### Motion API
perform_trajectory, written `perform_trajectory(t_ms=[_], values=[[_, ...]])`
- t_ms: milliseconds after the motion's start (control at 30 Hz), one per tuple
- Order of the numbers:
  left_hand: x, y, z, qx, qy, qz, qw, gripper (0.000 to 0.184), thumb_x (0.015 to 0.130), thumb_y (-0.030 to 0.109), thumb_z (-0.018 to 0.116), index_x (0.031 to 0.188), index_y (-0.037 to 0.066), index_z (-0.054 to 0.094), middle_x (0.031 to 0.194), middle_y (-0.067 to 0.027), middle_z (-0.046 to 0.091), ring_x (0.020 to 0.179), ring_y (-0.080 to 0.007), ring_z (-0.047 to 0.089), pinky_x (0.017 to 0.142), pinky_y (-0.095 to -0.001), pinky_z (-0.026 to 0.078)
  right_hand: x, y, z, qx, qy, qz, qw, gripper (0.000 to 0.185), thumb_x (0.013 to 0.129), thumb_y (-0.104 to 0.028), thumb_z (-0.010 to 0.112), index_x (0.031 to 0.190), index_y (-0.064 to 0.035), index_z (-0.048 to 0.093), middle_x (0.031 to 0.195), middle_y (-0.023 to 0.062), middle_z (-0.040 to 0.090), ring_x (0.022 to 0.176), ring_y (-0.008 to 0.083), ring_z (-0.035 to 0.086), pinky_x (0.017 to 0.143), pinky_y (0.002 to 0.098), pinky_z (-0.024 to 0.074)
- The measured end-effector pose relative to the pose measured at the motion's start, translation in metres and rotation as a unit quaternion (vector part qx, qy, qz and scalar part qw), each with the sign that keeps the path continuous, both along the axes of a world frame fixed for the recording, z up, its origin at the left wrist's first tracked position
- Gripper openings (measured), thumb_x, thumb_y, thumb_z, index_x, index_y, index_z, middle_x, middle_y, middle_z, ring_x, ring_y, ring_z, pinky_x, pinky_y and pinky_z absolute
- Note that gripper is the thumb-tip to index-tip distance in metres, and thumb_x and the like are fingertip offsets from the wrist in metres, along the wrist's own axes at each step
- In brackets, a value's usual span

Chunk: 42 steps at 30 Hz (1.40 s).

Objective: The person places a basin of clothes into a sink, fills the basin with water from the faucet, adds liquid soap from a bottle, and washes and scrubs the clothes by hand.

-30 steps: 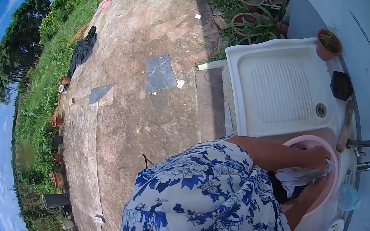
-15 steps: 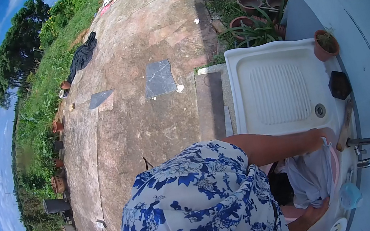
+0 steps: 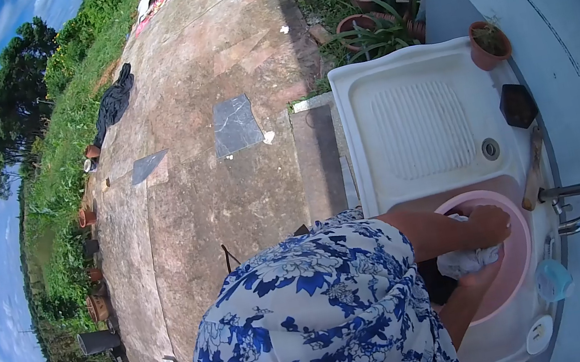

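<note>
A white cloth (image 3: 465,260), bunched up, is between my two hands over a pink basin (image 3: 521,237) in the sink. My left hand (image 3: 492,224) is closed in a fist on the upper side of the cloth. From the lower side, my right hand (image 3: 482,269) grips the same cloth, its fingers partly hidden. Dark fabric (image 3: 436,283) lies at the near side of the basin, partly covered by my floral sleeve. What else is in the basin is hidden by my arms.
The white sink (image 3: 357,146) has a ribbed washboard and a drain. Along the wall side are a potted plant (image 3: 489,45), a black hexagonal pot (image 3: 517,105), a wooden-handled brush-like tool (image 3: 534,169), a faucet (image 3: 579,190), a light-blue container (image 3: 553,280) and a white round dish (image 3: 540,335).
The cloth was spread open between my separated hands; now it is bunched into a small wad. My hands have come close together, and the basin's pink rim shows more.
</note>
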<state>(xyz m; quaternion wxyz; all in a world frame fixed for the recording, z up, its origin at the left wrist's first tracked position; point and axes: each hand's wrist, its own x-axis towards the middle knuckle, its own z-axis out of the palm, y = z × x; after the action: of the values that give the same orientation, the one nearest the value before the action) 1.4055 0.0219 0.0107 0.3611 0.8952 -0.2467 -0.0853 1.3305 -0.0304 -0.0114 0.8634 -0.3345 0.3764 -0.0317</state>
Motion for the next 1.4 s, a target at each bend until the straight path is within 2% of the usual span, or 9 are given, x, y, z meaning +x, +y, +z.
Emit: perform_trajectory(t_ms=[333, 467, 667, 767, 833, 967, 1067, 1200, 1400], values=[[-0.068, -0.003, 0.004, 0.058, 0.001, -0.128, 0.990, 0.027, 0.075, 0.026, 0.056, 0.079, 0.000, 0.063, 0.071, -0.0160, 0.062, 0.064, -0.0333, 0.062, 0.060, -0.0440, 0.049, 0.000, -0.007, -0.005, 0.012, 0.006, 0.033, 0.999, 0.048, 0.093, -0.039, 0.039, 0.126, -0.0055, 0.046, 0.122, 0.0092, 0.051, 0.111, 0.0249, 0.052, 0.092, 0.0389, 0.0430], [0.012, -0.010, -0.037, -0.011, -0.033, 0.004, 0.999, 0.025, 0.077, 0.029, 0.056, 0.081, 0.005, 0.062, 0.079, -0.0164, 0.063, 0.071, -0.0328, 0.062, 0.062, -0.0444, 0.050, -0.005, -0.005, -0.005, 0.020, -0.010, 0.022, 1.000, 0.048, 0.093, -0.038, 0.039, 0.128, -0.0053, 0.046, 0.124, 0.0093, 0.050, 0.114, 0.0245, 0.050, 0.094, 0.0385, 0.0417], [0.045, 0.044, -0.033, -0.036, 0.099, 0.125, 0.987, 0.034, 0.080, 0.036, 0.057, 0.086, 0.002, 0.062, 0.087, -0.0187, 0.062, 0.084, -0.0366, 0.061, 0.076, -0.0441, 0.048, -0.048, -0.075, -0.075, -0.374, -0.081, 0.031, 0.923, 0.050, 0.094, -0.029, 0.043, 0.126, 0.0094, 0.042, 0.123, 0.0184, 0.049, 0.113, 0.0281, 0.050, 0.096, 0.0355, 0.0390], [0.060, 0.077, -0.035, 0.012, 0.138, 0.069, 0.988, 0.042, 0.077, 0.039, 0.062, 0.095, 0.001, 0.061, 0.094, -0.0206, 0.061, 0.093, -0.0363, 0.058, 0.082, -0.0427, 0.047, -0.051, -0.096, -0.059, -0.285, 0.073, -0.042, 0.955, 0.051, 0.093, -0.030, 0.043, 0.126, 0.0091, 0.042, 0.121, 0.0218, 0.051, 0.111, 0.0320, 0.051, 0.096, 0.0380, 0.0386], [0.069, 0.090, -0.047, 0.133, 0.137, -0.071, 0.979, 0.049, 0.071, 0.037, 0.068, 0.102, 0.001, 0.060, 0.106, -0.0215, 0.056, 0.099, -0.0359, 0.056, 0.085, -0.0416, 0.046, -0.076, -0.134, -0.121, -0.613, 0.169, 0.088, 0.767, 0.057, 0.087, -0.031, 0.054, 0.124, 0.0110, 0.043, 0.121, 0.0269, 0.051, 0.105, 0.0398, 0.055, 0.094, 0.0416, 0.0407], [0.059, 0.101, -0.053, 0.260, 0.028, -0.218, 0.940, 0.029, 0.068, 0.014, 0.066, 0.093, -0.001, 0.063, 0.103, -0.0220, 0.056, 0.095, -0.0337, 0.058, 0.084, -0.0382, 0.049, -0.078, -0.056, -0.114, -0.661, 0.263, 0.180, 0.679, 0.068, 0.080, -0.028, 0.064, 0.132, 0.0055, 0.034, 0.135, 0.0261, 0.035, 0.125, 0.0397, 0.035, 0.104, 0.0448, 0.0289], [0.061, 0.104, -0.049, 0.315, -0.007, -0.244, 0.917, 0.017, 0.074, 0.009, 0.057, 0.088, 0.003, 0.064, 0.090, -0.0174, 0.063, 0.088, -0.0323, 0.062, 0.074, -0.0396, 0.052, -0.072, 0.003, -0.102, -0.653, 0.120, 0.184, 0.725, 0.066, 0.073, -0.017, 0.068, 0.129, 0.0017, 0.038, 0.132, 0.0238, 0.040, 0.120, 0.0407, 0.039, 0.101, 0.0452, 0.0319], [0.080, 0.099, -0.023, 0.085, 0.238, -0.122, 0.960, 0.027, 0.073, 0.004, 0.058, 0.099, -0.002, 0.060, 0.091, -0.0153, 0.064, 0.083, -0.0251, 0.062, 0.074, -0.0340, 0.048, -0.063, 0.044, -0.115, -0.709, 0.135, 0.169, 0.672, 0.066, 0.069, -0.025, 0.069, 0.126, -0.0042, 0.042, 0.128, 0.0206, 0.045, 0.115, 0.0380, 0.044, 0.097, 0.0465, 0.0363], [0.100, 0.082, 0.035, -0.204, 0.544, 0.008, 0.814, 0.035, 0.068, -0.006, 0.056, 0.103, -0.005, 0.056, 0.088, -0.0116, 0.060, 0.077, -0.0194, 0.059, 0.069, -0.0306, 0.049, -0.040, 0.056, -0.110, -0.706, 0.265, 0.182, 0.630, 0.051, 0.073, -0.027, 0.062, 0.119, -0.0094, 0.052, 0.116, 0.0132, 0.055, 0.107, 0.0333, 0.052, 0.087, 0.0467, 0.0421]])
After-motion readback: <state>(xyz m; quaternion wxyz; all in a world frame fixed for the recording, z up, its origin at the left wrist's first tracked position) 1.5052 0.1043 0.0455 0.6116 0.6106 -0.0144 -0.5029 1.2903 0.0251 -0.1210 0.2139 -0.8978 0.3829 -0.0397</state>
